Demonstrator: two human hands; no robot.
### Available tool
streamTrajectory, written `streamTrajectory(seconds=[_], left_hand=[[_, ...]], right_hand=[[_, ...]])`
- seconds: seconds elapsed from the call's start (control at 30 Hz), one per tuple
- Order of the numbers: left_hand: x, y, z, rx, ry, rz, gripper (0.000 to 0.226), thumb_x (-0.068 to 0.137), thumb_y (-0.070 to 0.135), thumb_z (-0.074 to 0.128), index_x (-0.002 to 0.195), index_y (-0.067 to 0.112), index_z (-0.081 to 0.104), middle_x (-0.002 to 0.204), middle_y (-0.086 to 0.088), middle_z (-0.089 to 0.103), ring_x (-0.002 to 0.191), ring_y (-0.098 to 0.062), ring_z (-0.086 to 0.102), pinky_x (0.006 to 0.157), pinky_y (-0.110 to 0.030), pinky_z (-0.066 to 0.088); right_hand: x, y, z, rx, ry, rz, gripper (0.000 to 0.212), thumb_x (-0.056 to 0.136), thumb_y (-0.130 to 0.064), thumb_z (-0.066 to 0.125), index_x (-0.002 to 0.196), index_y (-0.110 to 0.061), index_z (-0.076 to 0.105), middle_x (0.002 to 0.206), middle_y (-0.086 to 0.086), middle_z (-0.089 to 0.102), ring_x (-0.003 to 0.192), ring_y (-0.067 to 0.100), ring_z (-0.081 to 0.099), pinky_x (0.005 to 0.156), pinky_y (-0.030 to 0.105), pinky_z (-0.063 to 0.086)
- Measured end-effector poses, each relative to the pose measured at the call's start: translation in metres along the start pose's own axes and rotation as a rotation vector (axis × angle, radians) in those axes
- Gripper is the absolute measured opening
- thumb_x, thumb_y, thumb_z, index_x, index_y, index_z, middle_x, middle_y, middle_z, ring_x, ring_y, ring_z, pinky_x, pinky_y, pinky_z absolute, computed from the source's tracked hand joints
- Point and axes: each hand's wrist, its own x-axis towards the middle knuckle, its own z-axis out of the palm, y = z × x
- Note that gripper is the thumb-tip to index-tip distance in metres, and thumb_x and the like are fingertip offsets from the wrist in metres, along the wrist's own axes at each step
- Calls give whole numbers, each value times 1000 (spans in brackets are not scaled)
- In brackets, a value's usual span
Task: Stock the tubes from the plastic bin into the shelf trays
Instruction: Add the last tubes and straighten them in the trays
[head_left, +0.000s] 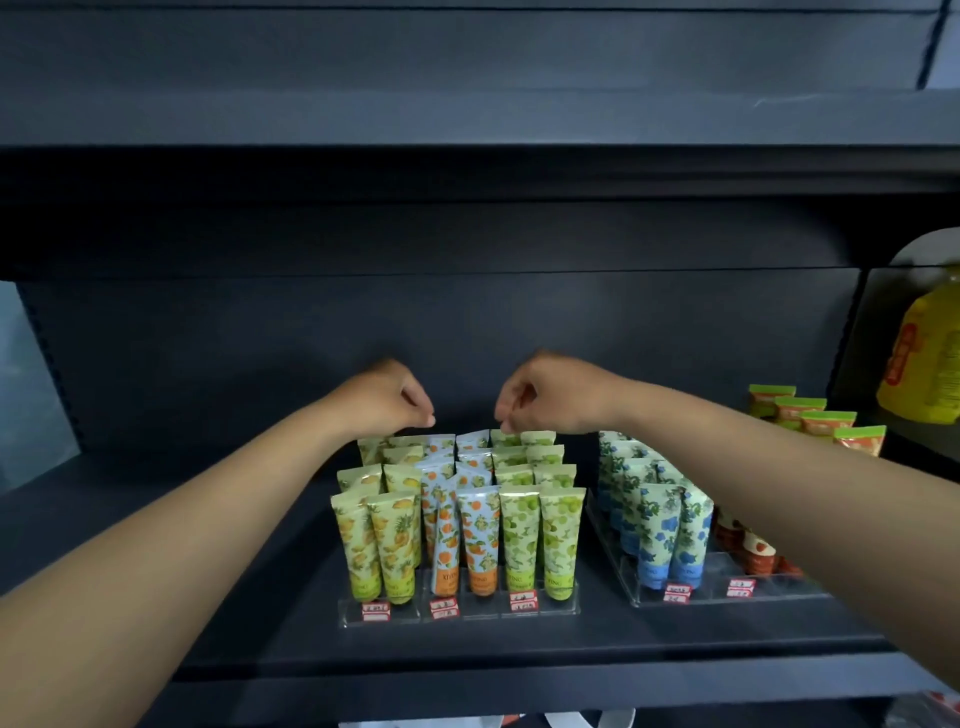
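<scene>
A dark shelf (208, 597) is reached into by both bare arms. Below the fingers, a clear tray (457, 605) is packed with upright tubes (478, 535) in yellow, orange and green rows. The left hand (387, 397) is curled, fingers (423, 415) pinched together just above the back row. The right hand (545, 397) is likewise pinched, its fingertips touching a green back tube (506, 439).

a dark shelf unit (467, 639) fills the view, its back panel (415, 312) matte and dim. another shelf board (467, 171) runs overhead. at far left a pale grey wall (26, 389) shows past the unit's edge. light is low.
</scene>
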Motion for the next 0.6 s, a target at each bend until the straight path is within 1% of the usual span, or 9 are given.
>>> streamTrajectory(seconds=[0.07,0.13,0.17,0.23,0.3,0.4,0.5,0.6], left_hand=[[6,-7,2,11,-21,-10,16,84,19,68,98,14,73,85,9,62,85,-6,57,75,-18,40],[13,-10,6,23,-34,5,17,84,18,68,99,13,72,89,6,64,86,-8,58,76,-19,41],[17,-11,8,22,-38,14,17,83,17,69,99,12,73,91,4,66,87,-9,59,77,-19,42],[26,-13,12,19,-52,23,15,83,16,69,97,11,73,90,3,67,86,-10,60,77,-20,43],[32,-13,16,36,-86,29,13,81,17,70,92,13,75,86,4,68,83,-10,61,75,-21,44],[39,-12,21,63,-144,44,10,80,17,71,87,13,75,81,5,68,76,-7,59,71,-21,44],[41,-13,25,101,-162,56,8,80,16,71,86,12,75,79,6,67,73,-5,57,69,-21,42],[42,-14,28,129,-150,66,7,81,15,70,85,12,75,76,7,66,73,-8,58,66,-21,42]], right_hand=[[15,0,8,-15,-23,19,17,84,-19,68,99,-14,72,83,-13,60,74,-2,54,59,6,39],[28,-1,15,-31,-49,42,20,83,-20,69,103,-14,71,89,-9,61,83,5,54,61,11,39],[35,-1,20,-43,-66,52,22,83,-20,69,104,-14,71,95,-7,64,86,7,55,64,14,40],[47,1,27,-65,-89,70,23,83,-21,70,105,-15,71,107,-3,68,95,12,60,74,19,42],[55,2,33,-94,-97,86,20,83,-21,69,103,-17,72,110,-3,69,100,14,62,78,21,45],[61,4,39,-119,-93,82,14,85,-17,64,95,-19,74,105,-1,71,97,15,65,77,22,48],[62,5,42,-121,-86,70,13,86,-17,64,93,-18,74,104,0,71,93,15,64,78,25,50],[63,4,43,-123,-83,39,10,85,-21,67,91,-17,74,102,0,71,85,11,61,67,21,46]])
